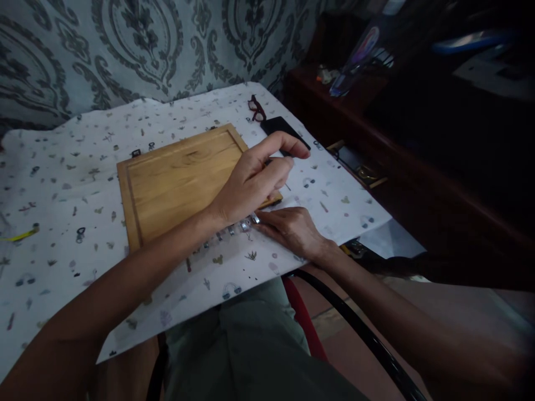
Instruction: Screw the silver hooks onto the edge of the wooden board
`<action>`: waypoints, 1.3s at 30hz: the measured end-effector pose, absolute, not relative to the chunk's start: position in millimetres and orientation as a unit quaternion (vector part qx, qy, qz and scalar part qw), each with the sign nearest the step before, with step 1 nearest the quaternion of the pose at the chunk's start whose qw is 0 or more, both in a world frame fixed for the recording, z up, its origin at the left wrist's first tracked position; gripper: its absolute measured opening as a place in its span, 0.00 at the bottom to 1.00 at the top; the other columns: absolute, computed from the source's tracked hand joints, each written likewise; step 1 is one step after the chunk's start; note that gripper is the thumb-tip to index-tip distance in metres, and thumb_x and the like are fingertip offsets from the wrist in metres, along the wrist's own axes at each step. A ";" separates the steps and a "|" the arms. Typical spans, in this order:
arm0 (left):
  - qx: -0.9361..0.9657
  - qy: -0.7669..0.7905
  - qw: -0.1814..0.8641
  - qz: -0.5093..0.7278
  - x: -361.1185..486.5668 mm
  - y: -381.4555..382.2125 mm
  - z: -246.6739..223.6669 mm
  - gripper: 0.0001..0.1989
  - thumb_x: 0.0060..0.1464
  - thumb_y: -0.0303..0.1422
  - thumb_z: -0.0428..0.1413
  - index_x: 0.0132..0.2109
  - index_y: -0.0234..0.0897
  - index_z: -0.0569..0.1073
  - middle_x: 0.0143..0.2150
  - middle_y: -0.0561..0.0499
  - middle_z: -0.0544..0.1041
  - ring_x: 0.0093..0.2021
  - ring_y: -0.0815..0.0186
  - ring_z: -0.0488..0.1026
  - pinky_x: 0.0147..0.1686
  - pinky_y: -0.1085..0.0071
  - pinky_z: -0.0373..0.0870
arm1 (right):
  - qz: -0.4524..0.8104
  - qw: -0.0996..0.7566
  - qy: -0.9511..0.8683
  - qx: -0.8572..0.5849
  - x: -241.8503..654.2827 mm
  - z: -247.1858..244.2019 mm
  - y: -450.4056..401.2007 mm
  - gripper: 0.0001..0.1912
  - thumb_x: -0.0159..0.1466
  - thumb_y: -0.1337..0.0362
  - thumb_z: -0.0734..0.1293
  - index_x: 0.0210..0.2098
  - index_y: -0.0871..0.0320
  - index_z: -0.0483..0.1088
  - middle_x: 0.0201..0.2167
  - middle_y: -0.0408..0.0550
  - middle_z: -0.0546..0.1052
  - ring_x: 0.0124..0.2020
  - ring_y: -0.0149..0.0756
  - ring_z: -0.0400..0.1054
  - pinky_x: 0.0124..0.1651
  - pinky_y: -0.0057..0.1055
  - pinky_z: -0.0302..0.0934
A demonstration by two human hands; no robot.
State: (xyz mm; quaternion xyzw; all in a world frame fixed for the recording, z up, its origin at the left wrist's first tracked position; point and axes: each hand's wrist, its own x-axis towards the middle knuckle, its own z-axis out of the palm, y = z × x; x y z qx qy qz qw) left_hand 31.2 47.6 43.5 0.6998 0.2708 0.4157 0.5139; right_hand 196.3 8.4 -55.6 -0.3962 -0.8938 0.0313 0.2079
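A wooden board [179,178] with a raised rim lies on a patterned white cloth. My left hand [254,175] is over the board's right end, index finger stretched out and bent, thumb apart from it; the other fingers curl below, and nothing shows between finger and thumb. Just nearer me, my right hand [290,228] lies low on the cloth by the board's near right corner. Its fingers are pressed together at the end of a row of small shiny silvery pieces [244,225], which runs along the board's near edge, partly hidden by my left forearm.
Beyond my hands lie a dark flat object [282,131] and red-framed glasses [256,108]. A yellow item [23,236] is at the far left. Dark red furniture [334,106] holding a clear bottle [355,61] stands right of the table. A patterned curtain [142,50] hangs behind.
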 end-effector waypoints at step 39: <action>0.809 0.329 0.289 0.391 8.0 36.8 60.7 0.03 0.60 0.33 0.58 0.39 0.38 0.74 0.34 0.54 0.77 0.33 0.68 0.74 0.35 0.70 0.72 | 0.048 0.208 -0.891 -0.400 196.4 -55.2 8.0 0.25 0.74 0.51 0.54 0.54 0.58 0.75 0.33 0.49 0.83 0.31 0.36 0.77 0.32 0.32 0.60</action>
